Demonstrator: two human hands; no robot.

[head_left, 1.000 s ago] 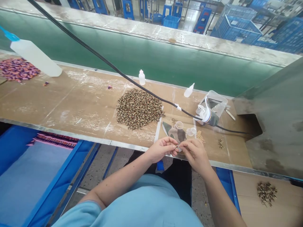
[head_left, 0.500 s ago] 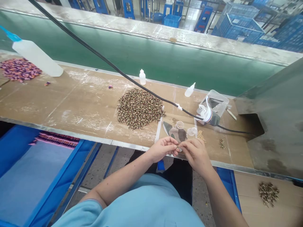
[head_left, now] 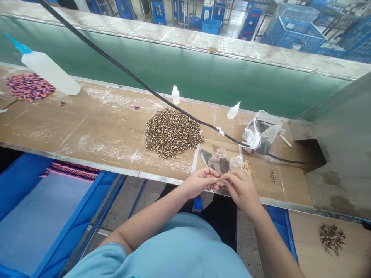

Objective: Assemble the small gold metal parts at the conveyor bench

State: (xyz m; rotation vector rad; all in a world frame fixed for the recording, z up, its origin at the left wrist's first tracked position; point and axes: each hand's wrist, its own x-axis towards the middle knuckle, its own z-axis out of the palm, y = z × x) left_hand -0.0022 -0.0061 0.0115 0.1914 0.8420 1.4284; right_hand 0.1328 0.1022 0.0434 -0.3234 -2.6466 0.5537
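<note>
Piece (head_left: 219, 180), tiny and golden, sits pinched in my left hand (head_left: 203, 182); my right hand (head_left: 240, 190) meets it, its own grip unclear. Uneven pressure could flick it onto the camouflage-patterned cloth (head_left: 223, 165) just beyond my hands.

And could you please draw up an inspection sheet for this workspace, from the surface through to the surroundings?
Surface: brown table with whitish marks.
Job's things: large pile of brown and gold pieces; pale beads; tiny piece at the hands, details too small to tell.
Clutter: large bottle, leaning; clear box; pink and purple pile.
Left hand: pinching the tiny piece.
Right hand: pinching at the same spot.
Cables: black cable crossing the view, past the clear box.
Surroundings: green panel, blue stools and blue crates beyond.
</note>
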